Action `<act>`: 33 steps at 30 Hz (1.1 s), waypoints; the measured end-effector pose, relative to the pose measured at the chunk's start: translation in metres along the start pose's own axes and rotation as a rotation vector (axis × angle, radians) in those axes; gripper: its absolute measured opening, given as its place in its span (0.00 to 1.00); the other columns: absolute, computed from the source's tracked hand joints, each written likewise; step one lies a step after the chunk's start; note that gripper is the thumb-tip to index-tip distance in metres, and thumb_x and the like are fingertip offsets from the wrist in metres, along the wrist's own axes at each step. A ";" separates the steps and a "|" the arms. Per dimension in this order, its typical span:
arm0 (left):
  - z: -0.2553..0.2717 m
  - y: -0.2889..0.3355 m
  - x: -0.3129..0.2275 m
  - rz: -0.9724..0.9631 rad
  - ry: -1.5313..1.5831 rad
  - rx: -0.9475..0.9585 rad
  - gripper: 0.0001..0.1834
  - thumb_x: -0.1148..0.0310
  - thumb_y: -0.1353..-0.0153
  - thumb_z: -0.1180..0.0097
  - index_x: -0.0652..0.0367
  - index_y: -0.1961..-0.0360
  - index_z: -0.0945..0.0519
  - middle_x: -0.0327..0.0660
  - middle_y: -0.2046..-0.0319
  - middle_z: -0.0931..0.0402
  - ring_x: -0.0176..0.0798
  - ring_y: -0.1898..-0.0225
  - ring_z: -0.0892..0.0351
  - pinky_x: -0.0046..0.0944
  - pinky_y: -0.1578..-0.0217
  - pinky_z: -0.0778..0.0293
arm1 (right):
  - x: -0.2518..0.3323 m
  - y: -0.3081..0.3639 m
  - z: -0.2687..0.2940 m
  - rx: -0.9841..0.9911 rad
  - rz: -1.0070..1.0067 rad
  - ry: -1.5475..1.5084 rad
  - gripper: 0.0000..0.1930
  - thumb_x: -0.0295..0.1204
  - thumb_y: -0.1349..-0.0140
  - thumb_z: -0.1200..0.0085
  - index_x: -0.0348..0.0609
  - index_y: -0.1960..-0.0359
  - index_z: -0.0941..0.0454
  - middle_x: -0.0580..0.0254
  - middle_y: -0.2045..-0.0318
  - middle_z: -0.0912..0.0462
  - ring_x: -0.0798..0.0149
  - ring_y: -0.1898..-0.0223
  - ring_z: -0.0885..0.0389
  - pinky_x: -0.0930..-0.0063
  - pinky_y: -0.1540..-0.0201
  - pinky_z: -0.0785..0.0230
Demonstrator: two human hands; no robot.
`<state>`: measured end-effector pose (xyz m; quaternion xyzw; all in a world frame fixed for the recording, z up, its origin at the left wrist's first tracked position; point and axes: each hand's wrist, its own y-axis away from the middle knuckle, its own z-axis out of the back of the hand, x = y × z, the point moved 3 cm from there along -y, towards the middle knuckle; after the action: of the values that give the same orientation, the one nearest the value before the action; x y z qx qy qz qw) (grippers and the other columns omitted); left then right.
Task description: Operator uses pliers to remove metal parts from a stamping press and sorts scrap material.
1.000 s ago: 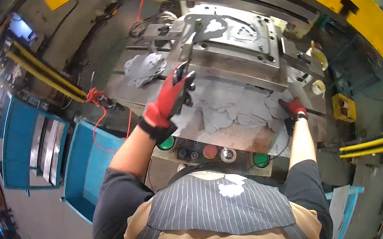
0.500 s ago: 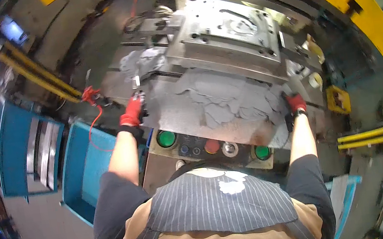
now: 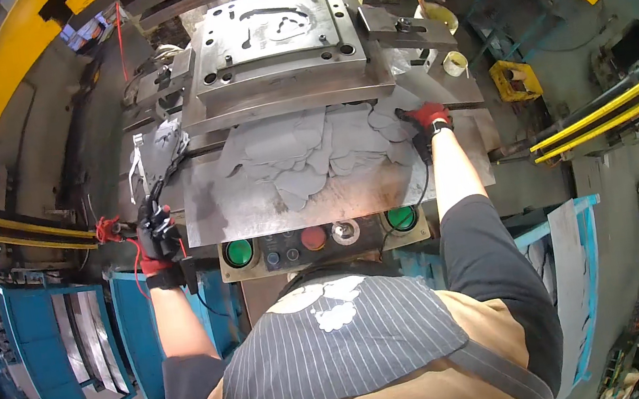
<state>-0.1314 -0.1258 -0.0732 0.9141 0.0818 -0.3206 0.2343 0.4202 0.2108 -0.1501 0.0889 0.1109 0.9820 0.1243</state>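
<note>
My left hand [image 3: 157,232], in a red and black glove, is closed around the lower end of a slim silver tool that looks like tongs [image 3: 139,163]. The tool points away from me beside a pile of thin grey pieces [image 3: 165,149] at the left. My right hand [image 3: 428,114], gloved alike, reaches over the right side of a steel plate [image 3: 211,215]. Its fingers stretch left to the edge of several flat, overlapping grey sheet pieces [image 3: 300,149]; its palm is hidden. A dark object with a cable hangs below that hand.
Behind the plate sits a thick steel die block [image 3: 276,38]. A control panel with green buttons [image 3: 240,252] and a red knob [image 3: 314,239] is at the near edge. Blue carts [image 3: 38,345] stand left, yellow bars [image 3: 602,115] and a yellow crate [image 3: 515,80] right.
My view has turned toward the right, so the press and plate sit further left and more level. My left hand with the tool is now lower and left of the plate; my right hand remains by the sheet pieces.
</note>
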 end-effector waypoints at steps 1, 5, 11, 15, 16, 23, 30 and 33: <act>-0.025 0.014 0.005 -0.091 0.029 -0.059 0.21 0.52 0.41 0.58 0.62 0.73 0.25 0.40 0.85 0.27 0.26 0.91 0.37 0.24 0.93 0.42 | -0.001 0.002 0.003 -0.045 0.007 -0.009 0.47 0.70 0.74 0.47 0.39 0.59 0.25 0.48 0.58 0.24 0.50 0.56 0.26 0.62 0.54 0.36; -0.024 0.027 0.032 0.085 -0.079 0.281 0.19 0.54 0.40 0.57 0.59 0.57 0.30 0.29 0.87 0.37 0.22 0.92 0.46 0.23 0.93 0.48 | 0.013 0.018 0.018 -0.007 0.043 -0.059 0.50 0.63 0.73 0.41 0.43 0.48 0.35 0.49 0.44 0.39 0.50 0.42 0.44 0.59 0.46 0.45; -0.104 0.048 0.070 0.039 -0.186 0.233 0.24 0.60 0.38 0.59 0.59 0.43 0.41 0.26 0.86 0.46 0.18 0.90 0.51 0.20 0.92 0.52 | 0.019 0.001 0.008 -0.203 0.559 0.012 0.48 0.59 0.68 0.41 0.45 0.45 0.40 0.51 0.44 0.40 0.50 0.42 0.44 0.59 0.44 0.46; -0.107 0.054 0.081 0.050 -0.316 0.159 0.26 0.58 0.38 0.60 0.56 0.42 0.44 0.27 0.87 0.48 0.19 0.91 0.52 0.22 0.93 0.51 | 0.018 0.010 -0.002 -0.022 0.701 0.006 0.43 0.58 0.61 0.46 0.47 0.44 0.41 0.50 0.43 0.42 0.50 0.41 0.47 0.60 0.41 0.50; -0.106 0.055 0.082 0.056 -0.327 0.125 0.27 0.57 0.39 0.59 0.55 0.41 0.45 0.26 0.88 0.49 0.19 0.91 0.52 0.22 0.93 0.51 | 0.013 0.015 -0.001 0.001 0.724 -0.006 0.42 0.57 0.59 0.47 0.48 0.44 0.41 0.50 0.43 0.42 0.50 0.40 0.47 0.61 0.41 0.51; -0.082 0.069 0.088 0.025 -0.368 0.183 0.27 0.56 0.38 0.61 0.58 0.41 0.45 0.27 0.88 0.50 0.21 0.93 0.53 0.24 0.94 0.53 | -0.030 0.061 0.000 0.061 0.715 -0.096 0.48 0.59 0.60 0.46 0.46 0.40 0.48 0.48 0.41 0.46 0.50 0.39 0.50 0.63 0.39 0.55; -0.093 0.059 0.088 0.053 -0.301 0.181 0.23 0.59 0.38 0.61 0.56 0.43 0.41 0.27 0.86 0.48 0.20 0.90 0.51 0.23 0.91 0.49 | -0.017 0.075 0.025 0.098 0.369 0.132 0.56 0.54 0.71 0.37 0.38 0.41 0.52 0.45 0.45 0.40 0.49 0.44 0.40 0.63 0.44 0.44; -0.102 0.054 0.091 0.050 -0.298 0.232 0.25 0.57 0.38 0.61 0.57 0.43 0.42 0.28 0.87 0.48 0.20 0.90 0.51 0.22 0.90 0.48 | -0.015 0.068 0.014 0.117 0.342 0.156 0.55 0.54 0.73 0.36 0.38 0.42 0.49 0.46 0.48 0.36 0.49 0.47 0.36 0.62 0.47 0.41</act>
<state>0.0115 -0.1239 -0.0404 0.8792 -0.0139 -0.4538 0.1449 0.4217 0.1450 -0.1228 0.0372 0.1604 0.9846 -0.0588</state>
